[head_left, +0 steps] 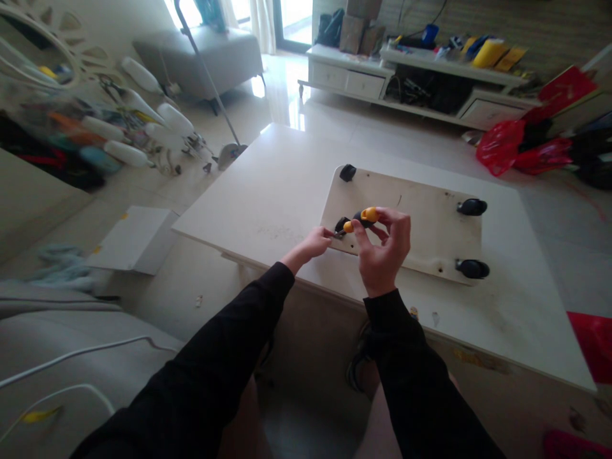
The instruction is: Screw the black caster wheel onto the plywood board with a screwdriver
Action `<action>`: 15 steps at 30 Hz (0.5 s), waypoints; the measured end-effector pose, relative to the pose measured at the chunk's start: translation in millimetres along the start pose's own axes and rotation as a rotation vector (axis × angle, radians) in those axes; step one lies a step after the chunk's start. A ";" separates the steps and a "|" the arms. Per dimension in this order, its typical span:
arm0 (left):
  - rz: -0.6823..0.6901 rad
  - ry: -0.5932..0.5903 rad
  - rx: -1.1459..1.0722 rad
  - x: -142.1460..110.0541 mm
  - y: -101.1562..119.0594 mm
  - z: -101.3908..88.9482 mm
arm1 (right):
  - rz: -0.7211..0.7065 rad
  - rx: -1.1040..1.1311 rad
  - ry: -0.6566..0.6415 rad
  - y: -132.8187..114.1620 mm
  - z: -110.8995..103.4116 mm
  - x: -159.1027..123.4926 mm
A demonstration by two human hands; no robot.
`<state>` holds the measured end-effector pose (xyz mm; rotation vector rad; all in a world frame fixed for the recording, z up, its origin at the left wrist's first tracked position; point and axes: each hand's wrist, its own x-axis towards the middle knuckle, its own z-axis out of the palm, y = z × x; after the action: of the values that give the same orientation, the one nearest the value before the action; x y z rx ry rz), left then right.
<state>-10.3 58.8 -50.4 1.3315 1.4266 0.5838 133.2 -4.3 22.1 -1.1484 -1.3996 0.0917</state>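
A pale board (411, 217) with black caster wheels (472, 206) at its corners lies upside down on a white low table (268, 197). My right hand (385, 252) is closed around a screwdriver with an orange and black handle (362, 217), held over the board's near left corner. My left hand (315, 242) pinches at the screwdriver's tip, beside the caster (341, 224) at that corner; what its fingers hold is too small to see. Two more casters (472, 268) (347, 172) stand at the near right and far left corners.
A white box (136, 239) lies on the floor left of the table. Clutter and white bottles (138, 115) spread at the far left, with a mop (210, 83) leaning there. A TV cabinet (411, 83) lines the back wall. Red bags (521, 143) lie at the right.
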 end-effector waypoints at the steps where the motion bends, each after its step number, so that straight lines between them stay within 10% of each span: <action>1: -0.002 0.003 0.001 0.4 -0.3 0.2 | 0.002 0.012 0.002 0.4 0.2 -0.3; 15: -0.004 -0.005 0.016 -2.3 2.4 -1.3 | -0.014 -0.016 -0.013 0.7 -1.0 0.2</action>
<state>-10.9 57.7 -47.1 1.3418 1.4325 0.5668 134.4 -4.4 22.0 -1.1535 -1.4218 0.0782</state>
